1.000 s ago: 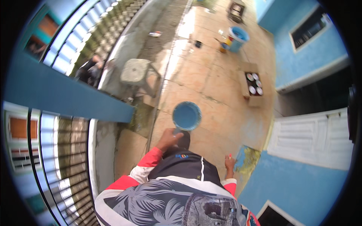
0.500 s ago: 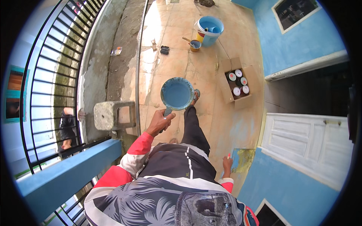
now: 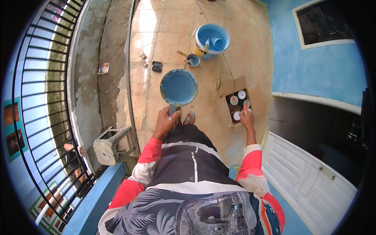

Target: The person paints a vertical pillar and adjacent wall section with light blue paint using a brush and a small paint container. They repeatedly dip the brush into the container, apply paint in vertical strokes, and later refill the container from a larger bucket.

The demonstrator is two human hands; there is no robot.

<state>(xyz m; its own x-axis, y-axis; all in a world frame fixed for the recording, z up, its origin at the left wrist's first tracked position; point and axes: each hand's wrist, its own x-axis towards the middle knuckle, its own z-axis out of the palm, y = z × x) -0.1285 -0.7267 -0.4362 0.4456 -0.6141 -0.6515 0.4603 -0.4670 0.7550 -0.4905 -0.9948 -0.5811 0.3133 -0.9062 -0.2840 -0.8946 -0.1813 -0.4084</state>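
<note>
My left hand [image 3: 167, 124] grips the handle of a round, paint-spattered dipper [image 3: 179, 87] with blue paint inside, held out level in front of me. My right hand [image 3: 247, 120] is closed on a slim red-ended object [image 3: 245, 110], only part of which shows, so its kind is unclear. This hand appears in front of an open cardboard box [image 3: 256, 96] of white-lidded cans [image 3: 241, 94] on the floor.
Ahead stand a large blue bucket [image 3: 228, 33] with paint things inside and a small pot [image 3: 193, 60] with a brush. A worn stool [image 3: 106, 152] stands left near black railings [image 3: 47, 82]. Right are a blue wall [image 3: 313, 66], a dark doorway and a white door [image 3: 303, 166]. Another person is beyond the railings.
My right hand has risen from low at my side to in front of the cardboard box. The dipper stays in my left hand. The whole view has shifted, with the bucket and box lower.
</note>
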